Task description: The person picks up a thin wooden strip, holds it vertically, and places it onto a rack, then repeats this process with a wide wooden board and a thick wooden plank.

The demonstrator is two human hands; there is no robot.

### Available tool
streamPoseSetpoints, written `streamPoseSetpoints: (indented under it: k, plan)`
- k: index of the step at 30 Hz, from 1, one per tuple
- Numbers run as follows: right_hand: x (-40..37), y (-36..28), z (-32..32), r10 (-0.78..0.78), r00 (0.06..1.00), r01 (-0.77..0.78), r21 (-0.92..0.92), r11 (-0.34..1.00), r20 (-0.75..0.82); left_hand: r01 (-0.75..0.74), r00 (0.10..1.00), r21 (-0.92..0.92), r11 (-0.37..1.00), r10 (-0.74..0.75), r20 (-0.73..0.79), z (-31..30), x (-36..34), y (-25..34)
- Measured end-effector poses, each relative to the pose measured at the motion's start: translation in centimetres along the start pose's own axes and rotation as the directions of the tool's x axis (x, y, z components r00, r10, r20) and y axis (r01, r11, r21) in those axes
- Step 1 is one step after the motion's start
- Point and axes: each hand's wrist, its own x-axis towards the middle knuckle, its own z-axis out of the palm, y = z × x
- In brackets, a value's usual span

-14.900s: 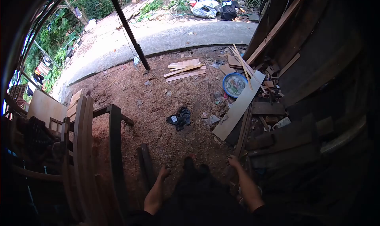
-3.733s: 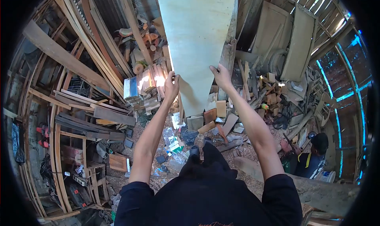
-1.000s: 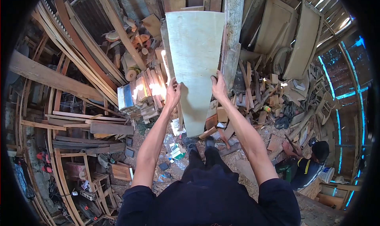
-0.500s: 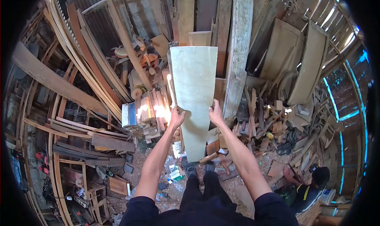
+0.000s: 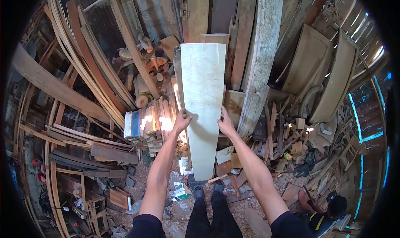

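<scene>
A long pale plywood board (image 5: 203, 83) stands on end before me, its lower end close to my feet. At its left edge, my left hand (image 5: 182, 120) grips with the thumb laid over the front face. My right hand (image 5: 225, 122) holds the opposite edge at about the same height, thumb on the face too. The fingers behind the board are hidden. A shadow falls across the face between both hands.
Tall planks (image 5: 260, 62) lean at the back. Stacked wood blocks (image 5: 150, 123) stand left, scrap wood (image 5: 291, 148) lies right, and long boards (image 5: 83, 62) lean at far left. A co-worker (image 5: 327, 211) crouches at lower right. Papers (image 5: 180, 190) litter the floor.
The view has shifted, and more of the floor shows at my feet. The board's top sits slightly higher in view. Both hands keep their hold on its edges.
</scene>
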Motion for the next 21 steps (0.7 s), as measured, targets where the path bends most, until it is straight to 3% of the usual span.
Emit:
streamPoseSetpoints:
  k: [7,10,12,13,14,16,17,18,19,20,21]
  plan:
    - [0.7,0.4,-0.2,-0.012,1.0,0.011,0.005,1.0,0.029,-0.013,1.0,0.132,0.991,0.013,-0.001,0.1,1.1,-0.4]
    - [0.5,-0.2,-0.7,0.014,0.998,-0.013,-0.001,1.0,0.065,-0.074,0.995,0.259,0.963,0.087,-0.038,0.3,1.1,-1.2]
    - [0.0,0.1,-1.0,0.039,0.998,-0.038,-0.027,0.999,0.052,-0.064,0.996,0.294,0.954,0.08,-0.044,0.6,-0.4,-0.8]
    - [-0.4,0.4,-0.9,0.067,0.997,-0.065,-0.046,0.997,0.031,0.007,1.0,0.231,0.973,-0.003,-0.017,0.7,-1.0,-1.6]
    - [-0.9,1.1,-0.6,0.058,0.997,-0.055,-0.047,0.997,0.052,-0.028,1.0,0.149,0.989,0.029,-0.008,0.9,-2.5,-2.1]
    - [-2.8,3.0,-0.1,0.104,0.994,-0.101,0.133,0.986,-0.014,0.25,0.967,0.132,0.959,-0.24,-0.086,1.6,-7.4,-3.1]
    - [-3.3,7.6,0.8,0.099,0.994,-0.092,0.16,0.983,-0.036,0.234,0.965,0.088,0.968,-0.22,-0.145,2.6,-9.8,-6.4]
    - [-4.3,13.7,2.0,0.096,0.994,-0.086,0.186,0.979,-0.046,0.22,0.974,-0.053,0.974,-0.223,-0.048,3.3,-12.8,-9.6]
    - [-6.3,18.0,2.2,0.146,0.989,-0.145,0.119,0.982,0.006,0.126,0.991,-0.125,0.984,-0.129,-0.017,4.0,-16.9,-12.5]
    - [-11.0,16.6,2.0,0.276,0.961,-0.276,0.005,0.961,0.002,0.298,0.943,-0.228,0.927,-0.323,-0.08,5.7,-21.5,-15.7]
    - [-15.6,12.6,0.3,0.35,0.908,-0.348,-0.051,0.936,0.23,0.409,0.906,-0.082,0.909,-0.416,-0.085,5.8,-27.1,-16.4]
